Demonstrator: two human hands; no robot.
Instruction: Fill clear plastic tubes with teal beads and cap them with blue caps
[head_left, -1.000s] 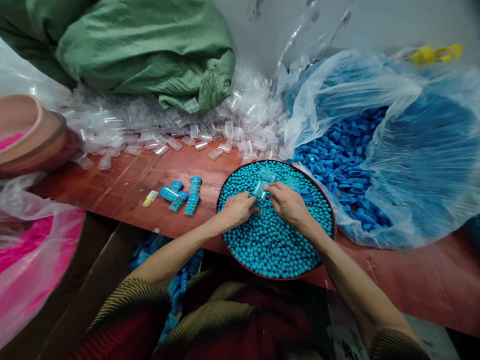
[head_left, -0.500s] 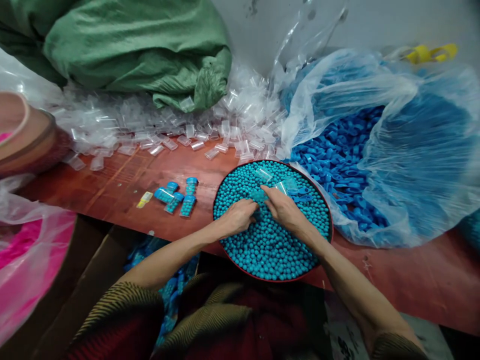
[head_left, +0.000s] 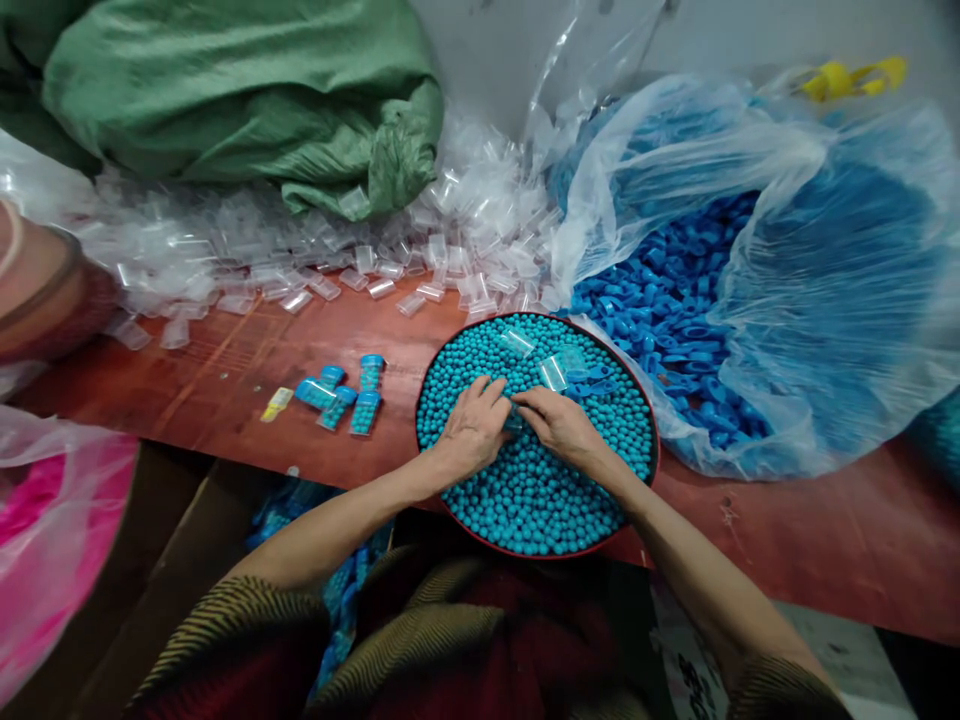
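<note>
A round red-rimmed tray [head_left: 540, 500] full of turquoise beads stands at the table's front edge. Over its middle, my left hand [head_left: 478, 425] has its fingers curled round a small clear container [head_left: 513, 420], mostly hidden by the fingers. My right hand [head_left: 559, 425] meets it from the right, thumb and fingertips pinched at the container's top; what they grip is too small to make out. On the beads behind lie clear empty containers [head_left: 554, 373] and blue caps [head_left: 592, 382]. Several filled, blue-capped containers [head_left: 365, 412] lie left of the tray.
Clear containers [head_left: 285, 270] are heaped along the back beneath a green sack [head_left: 247, 90]. An open plastic bag [head_left: 847, 300] of blue caps stands right. A yellow-and-clear piece [head_left: 277, 403] lies on the red table [head_left: 787, 530]. A pink bowl [head_left: 45, 290] is at far left.
Both hands have come closer together over the beads, and the left fingers have risen round the small container. The whole view has shifted slightly.
</note>
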